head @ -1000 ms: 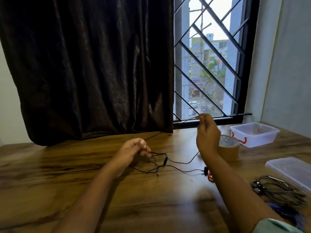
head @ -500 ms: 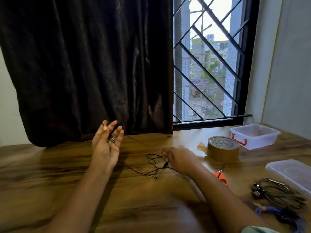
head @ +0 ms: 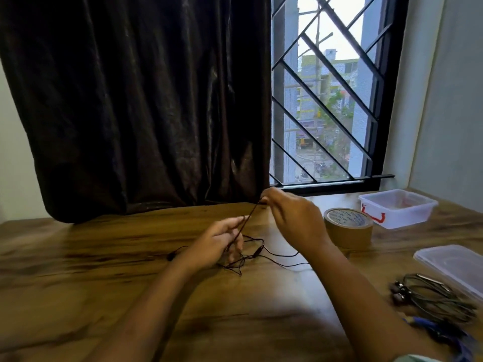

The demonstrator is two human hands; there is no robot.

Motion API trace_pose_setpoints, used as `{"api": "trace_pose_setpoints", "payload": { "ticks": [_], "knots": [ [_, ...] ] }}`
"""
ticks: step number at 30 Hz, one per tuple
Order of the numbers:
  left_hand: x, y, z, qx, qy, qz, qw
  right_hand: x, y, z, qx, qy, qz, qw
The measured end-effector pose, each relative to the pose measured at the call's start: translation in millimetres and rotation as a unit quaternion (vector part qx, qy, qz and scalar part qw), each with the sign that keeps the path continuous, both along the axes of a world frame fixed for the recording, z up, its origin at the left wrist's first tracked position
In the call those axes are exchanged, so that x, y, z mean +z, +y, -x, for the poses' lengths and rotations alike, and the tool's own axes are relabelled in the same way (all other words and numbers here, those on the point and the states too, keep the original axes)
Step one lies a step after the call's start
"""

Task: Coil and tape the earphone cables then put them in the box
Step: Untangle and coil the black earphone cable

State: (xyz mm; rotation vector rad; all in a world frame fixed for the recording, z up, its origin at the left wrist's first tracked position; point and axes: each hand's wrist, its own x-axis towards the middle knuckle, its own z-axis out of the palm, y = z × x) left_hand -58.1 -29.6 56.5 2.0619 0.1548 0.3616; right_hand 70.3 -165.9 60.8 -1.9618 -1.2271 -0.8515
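Since half a second ago the right hand [head: 292, 218] has lifted off the worktop [head: 104, 257], and the left hand [head: 219, 241] has dropped from its raised, spread pose. Both now pinch the black earphone cable [head: 248, 218], a short taut run held between them, while its slack lies loose mid-worktop. This looks like another loop beginning, so taping is not yet due. The tape roll [head: 347, 226] and box [head: 397, 210] sit toward the far right corner.
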Motion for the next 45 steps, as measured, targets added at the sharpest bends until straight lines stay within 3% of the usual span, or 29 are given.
{"api": "trace_pose_setpoints", "payload": {
  "ticks": [3, 7, 10, 15, 16, 18, 21, 23, 25, 27, 30, 34, 36, 42, 45],
  "knots": [
    [7.4, -20.3, 2.1, -0.060, -0.031, 0.166, 0.984, -0.9, -2.8, -2.3, -0.033, 0.057, -0.023, 0.998],
    [14.7, -40.8, 6.9, -0.134, -0.067, 0.309, 0.939, -11.6, 8.3, 5.2, -0.026, 0.136, 0.053, 0.989],
    [15.7, -37.8, 4.3, -0.078, -0.157, 0.389, 0.904, -24.5, 22.2, 16.2, 0.043, 0.186, 0.095, 0.977],
    [13.5, -12.9, -3.0, 0.029, -0.305, 0.445, 0.842, -41.5, 44.9, 36.0, 0.121, 0.148, 0.235, 0.953],
    [14.5, -7.4, -4.4, 0.059, -0.320, 0.429, 0.843, -41.9, 46.7, 39.5, 0.145, 0.145, 0.250, 0.946],
    [15.8, 2.9, -3.5, 0.141, -0.326, 0.327, 0.876, -39.0, 47.6, 44.1, 0.178, 0.135, 0.256, 0.941],
    [10.1, 18.3, -0.3, 0.228, -0.257, 0.034, 0.938, -30.1, 41.0, 38.6, 0.155, 0.080, 0.227, 0.958],
    [2.7, 27.3, -1.5, 0.215, -0.170, -0.087, 0.958, -22.7, 32.8, 27.3, 0.111, 0.034, 0.203, 0.972],
    [-0.8, 25.1, -1.1, 0.144, -0.065, -0.112, 0.981, -15.3, 22.5, 14.9, 0.078, 0.017, 0.171, 0.982],
    [-0.6, 15.2, 1.0, 0.024, 0.002, -0.028, 0.999, -9.6, 12.5, 5.4, 0.054, 0.000, 0.137, 0.989],
    [9.4, 1.5, 7.8, -0.072, 0.016, 0.145, 0.987, -4.4, 2.0, -1.6, 0.033, -0.016, 0.081, 0.996],
    [25.4, 1.4, 22.2, -0.194, -0.090, 0.354, 0.910, -6.7, 6.1, -2.7, 0.057, 0.042, 0.026, 0.997],
    [29.7, 0.2, 22.5, -0.159, -0.176, 0.413, 0.879, -14.4, 14.4, -1.5, 0.100, 0.075, 0.046, 0.991],
    [26.4, 19.9, 13.7, 0.053, -0.400, 0.466, 0.788, -31.4, 35.4, 14.1, 0.156, 0.139, 0.180, 0.961],
    [16.9, 34.0, 7.4, 0.152, -0.406, 0.398, 0.809, -25.8, 40.3, 27.5, 0.216, 0.188, 0.195, 0.938]
  ]
}}
